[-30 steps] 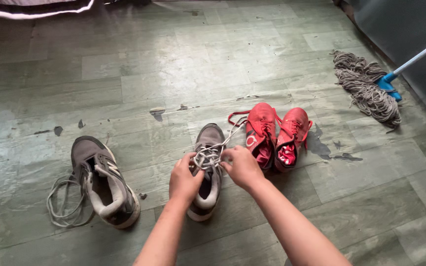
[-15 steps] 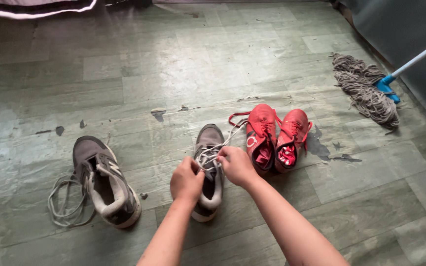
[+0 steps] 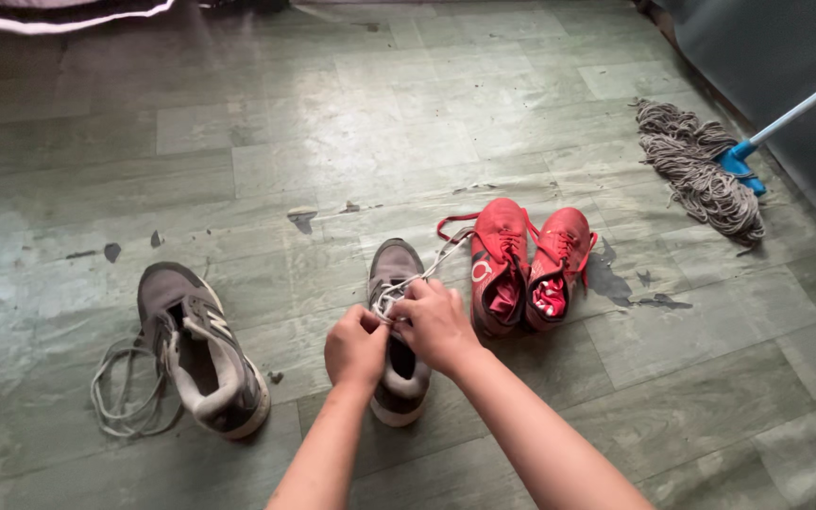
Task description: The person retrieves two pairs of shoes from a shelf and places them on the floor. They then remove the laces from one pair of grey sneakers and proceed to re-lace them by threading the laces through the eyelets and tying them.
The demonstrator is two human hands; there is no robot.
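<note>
A grey sneaker with a white sole stands on the floor in front of me, toe pointing away. Both my hands are over its tongue, close together. My left hand and my right hand each pinch the sneaker's pale lace, bunched between the fingers. One lace end trails up to the right toward the red shoes. The shoe's opening is mostly hidden under my hands.
The second grey sneaker lies to the left with its loose lace coiled on the floor. A pair of red shoes sits just right of my hands. A grey string mop with a blue-and-white handle lies at the far right by a dark wall.
My hands have come closer together over the sneaker, and the spread lace loops are now gathered tight between the fingers. The shoes have not moved.
</note>
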